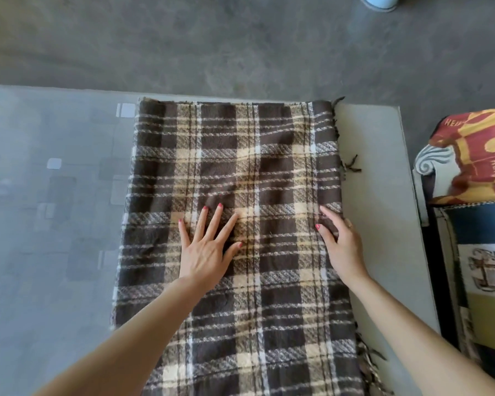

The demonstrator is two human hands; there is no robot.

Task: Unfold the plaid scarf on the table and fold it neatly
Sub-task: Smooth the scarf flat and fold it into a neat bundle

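Observation:
The plaid scarf (240, 167), brown and cream with white lines, lies spread flat on the grey table (55, 195), reaching from the far edge to the near edge. Dark fringe shows along its right side. My left hand (206, 250) rests flat on the middle of the scarf with fingers spread. My right hand (340, 244) is at the scarf's right edge, where the thumb and fingers pinch the cloth.
The table's right edge (406, 195) runs close to the scarf. Beyond it stands a seat with colourful patterned cloths (480, 155). Grey floor (240, 47) lies past the far edge, with a pale blue object (379, 1) at the top.

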